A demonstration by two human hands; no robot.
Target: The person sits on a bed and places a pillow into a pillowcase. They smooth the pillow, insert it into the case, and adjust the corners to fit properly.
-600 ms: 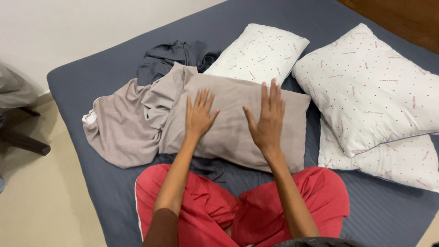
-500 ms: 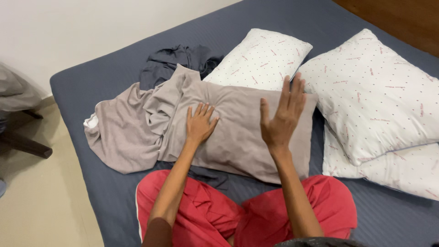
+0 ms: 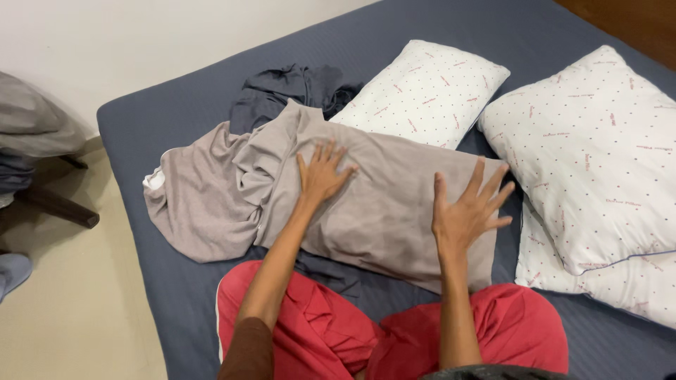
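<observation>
Two spread hands on a taupe-cased pillow lying crosswise on the bed.

The taupe pillow (image 3: 384, 204) lies directly in front of the person's red-trousered knees (image 3: 394, 331), its long axis running from upper left to lower right. The left hand (image 3: 322, 173) rests flat on its upper-left part, fingers spread and holding nothing. The right hand (image 3: 468, 211) is open with fingers fanned, at the pillow's right end; whether it touches the fabric or hovers just above cannot be told. The loose end of the pillowcase (image 3: 211, 197) trails in a crumpled heap to the left, nearer the left hand, with a dark grey cloth (image 3: 282, 91) bunched behind it. Two white dotted pillows (image 3: 422, 91) (image 3: 598, 155) crowd the far and right sides, the right one almost touching. Bare mattress (image 3: 169, 295) shows to the left, before the bed's edge.
</observation>
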